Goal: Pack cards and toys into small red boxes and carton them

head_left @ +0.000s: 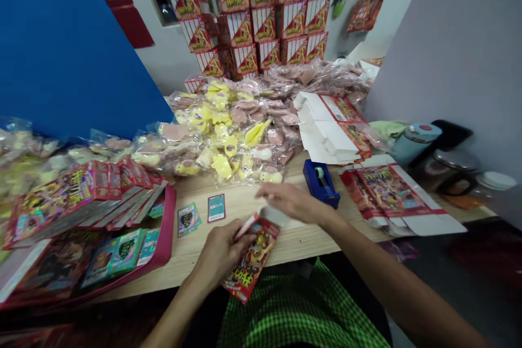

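My left hand is closed around a red printed card box with yellow lettering, tilted over the table's front edge. My right hand hovers at the box's upper end with its fingers stretched out. A whitish, blurred flap shows beneath that palm, and I cannot tell whether the fingers touch it. Beyond my left hand, a teal card and a small stack of picture cards lie on the wooden table.
A pink tray of red packs and cards is at the left. Bagged yellow and pink toys pile up behind. A blue tape dispenser, flattened cartons and a bottle stand right. Boxes are stacked at the back.
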### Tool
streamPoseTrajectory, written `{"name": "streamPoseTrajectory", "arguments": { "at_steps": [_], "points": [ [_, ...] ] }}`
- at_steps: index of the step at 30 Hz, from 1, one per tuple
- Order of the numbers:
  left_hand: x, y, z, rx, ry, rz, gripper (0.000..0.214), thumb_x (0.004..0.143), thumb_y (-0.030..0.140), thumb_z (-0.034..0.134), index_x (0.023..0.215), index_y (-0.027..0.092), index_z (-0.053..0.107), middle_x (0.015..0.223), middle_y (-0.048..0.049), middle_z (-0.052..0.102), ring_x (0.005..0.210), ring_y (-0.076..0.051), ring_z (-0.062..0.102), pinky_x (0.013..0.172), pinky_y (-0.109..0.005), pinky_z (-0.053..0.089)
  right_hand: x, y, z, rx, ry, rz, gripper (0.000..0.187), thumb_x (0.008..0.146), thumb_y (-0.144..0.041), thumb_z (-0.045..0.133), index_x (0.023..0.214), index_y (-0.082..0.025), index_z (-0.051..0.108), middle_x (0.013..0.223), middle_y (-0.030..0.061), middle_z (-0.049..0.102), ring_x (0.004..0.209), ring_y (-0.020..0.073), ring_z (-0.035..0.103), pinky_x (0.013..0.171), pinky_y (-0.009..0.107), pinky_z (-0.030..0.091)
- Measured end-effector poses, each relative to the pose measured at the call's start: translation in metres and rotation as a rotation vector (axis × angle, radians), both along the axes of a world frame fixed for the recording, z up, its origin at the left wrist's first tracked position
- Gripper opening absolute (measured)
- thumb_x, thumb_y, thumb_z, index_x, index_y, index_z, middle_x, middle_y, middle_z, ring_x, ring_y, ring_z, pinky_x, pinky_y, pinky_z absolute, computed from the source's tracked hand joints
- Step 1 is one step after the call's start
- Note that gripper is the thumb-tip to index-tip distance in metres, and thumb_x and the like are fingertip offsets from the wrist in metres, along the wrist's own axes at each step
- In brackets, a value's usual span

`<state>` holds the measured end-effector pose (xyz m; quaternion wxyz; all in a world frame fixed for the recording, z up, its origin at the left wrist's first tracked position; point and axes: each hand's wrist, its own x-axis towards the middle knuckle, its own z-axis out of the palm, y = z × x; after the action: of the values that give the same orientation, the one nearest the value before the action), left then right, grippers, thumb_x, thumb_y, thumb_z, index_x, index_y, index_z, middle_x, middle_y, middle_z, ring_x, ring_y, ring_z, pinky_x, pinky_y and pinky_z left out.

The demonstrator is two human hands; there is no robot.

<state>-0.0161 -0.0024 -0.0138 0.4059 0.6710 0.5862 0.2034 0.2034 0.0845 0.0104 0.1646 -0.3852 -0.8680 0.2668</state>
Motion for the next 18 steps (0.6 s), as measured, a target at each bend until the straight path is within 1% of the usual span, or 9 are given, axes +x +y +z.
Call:
{"name": "streamPoseTrajectory", "arguments": {
  "at_steps": [1,3,6,7,9,11,13,15,18],
  "points": [
    [-0.001,0.000,-0.005,0.003,-0.097,0.073,0.026,0.089,0.048,0.061,0.090,0.023,0.067,0.079,-0.0025,0.072,0.078,-0.024,0.068,0.071,-0.032,0.051,-0.003,0.015,-0.002,0.057,-0.061,-0.138,0.029,0.101,-0.012,0.052,0.125,-0.021,0.065,0.127,0.0068,0.068,0.119,0.0222,0.060,0.103,0.034,0.045],
    [0.000,0.000,-0.012,0.013,-0.304,0.169,0.038,0.089,0.050,0.063,0.116,0.022,0.064,0.101,-0.0044,0.074,0.093,-0.024,0.071,0.082,-0.033,0.055,-0.010,0.041,-0.011,0.110,-0.137,-0.304,0.042,0.097,-0.015,0.061,0.139,-0.013,0.056,0.138,0.0175,0.060,0.131,0.0316,0.051,0.111,0.045,0.039],
    [0.005,-0.003,-0.017,0.064,-0.457,0.206,0.068,0.090,0.045,0.067,0.148,0.024,0.040,0.135,-0.0106,0.065,0.117,-0.023,0.068,0.101,-0.037,0.052,-0.017,0.061,-0.030,0.115,-0.206,-0.374,0.068,0.085,-0.025,0.079,0.144,-0.006,0.049,0.140,0.0263,0.055,0.133,0.0416,0.046,0.111,0.055,0.035],
    [0.006,-0.005,-0.017,0.092,-0.466,0.202,0.069,0.090,0.044,0.067,0.149,0.025,0.038,0.139,-0.0114,0.062,0.119,-0.023,0.067,0.104,-0.037,0.051,-0.018,0.062,-0.035,0.109,-0.223,-0.379,0.066,0.082,-0.027,0.081,0.139,-0.006,0.054,0.135,0.0257,0.059,0.130,0.0423,0.049,0.108,0.054,0.037],
    [0.006,-0.009,-0.018,0.142,-0.489,0.198,0.058,0.092,0.042,0.066,0.142,0.027,0.042,0.138,-0.0098,0.061,0.116,-0.022,0.067,0.101,-0.035,0.052,-0.014,0.057,-0.040,0.088,-0.239,-0.387,0.044,0.079,-0.026,0.081,0.118,-0.010,0.065,0.117,0.0207,0.069,0.116,0.0397,0.059,0.099,0.048,0.043],
    [0.003,-0.014,-0.017,0.152,-0.527,0.223,0.044,0.092,0.043,0.067,0.128,0.028,0.047,0.122,-0.0056,0.067,0.098,-0.020,0.069,0.085,-0.031,0.057,-0.003,0.049,-0.036,0.070,-0.227,-0.419,0.018,0.079,-0.021,0.076,0.093,-0.015,0.067,0.094,0.0139,0.071,0.096,0.0335,0.065,0.084,0.040,0.047],
    [0.001,-0.018,-0.015,0.145,-0.556,0.251,0.038,0.092,0.043,0.068,0.119,0.028,0.046,0.105,-0.0015,0.067,0.081,-0.016,0.066,0.071,-0.027,0.056,0.013,0.040,-0.025,0.088,-0.201,-0.491,0.005,0.084,-0.017,0.067,0.084,-0.018,0.062,0.080,0.0085,0.067,0.080,0.0271,0.064,0.072,0.034,0.045],
    [0.001,-0.020,-0.012,0.127,-0.573,0.248,0.043,0.092,0.042,0.068,0.126,0.030,0.044,0.108,-0.0016,0.066,0.083,-0.016,0.067,0.071,-0.027,0.056,0.030,0.031,-0.008,0.131,-0.054,-0.600,0.003,0.090,-0.018,0.058,0.088,-0.020,0.056,0.075,0.0048,0.063,0.071,0.0220,0.060,0.064,0.031,0.043],
    [0.007,-0.019,-0.011,0.058,-0.584,0.217,0.059,0.093,0.043,0.067,0.143,0.033,0.036,0.120,-0.0053,0.065,0.095,-0.020,0.070,0.077,-0.031,0.059,0.039,0.017,0.015,0.000,0.559,-0.630,0.015,0.091,-0.033,0.060,0.094,-0.023,0.049,0.072,-0.0013,0.056,0.057,0.0152,0.052,0.052,0.026,0.038]
  ]
}}
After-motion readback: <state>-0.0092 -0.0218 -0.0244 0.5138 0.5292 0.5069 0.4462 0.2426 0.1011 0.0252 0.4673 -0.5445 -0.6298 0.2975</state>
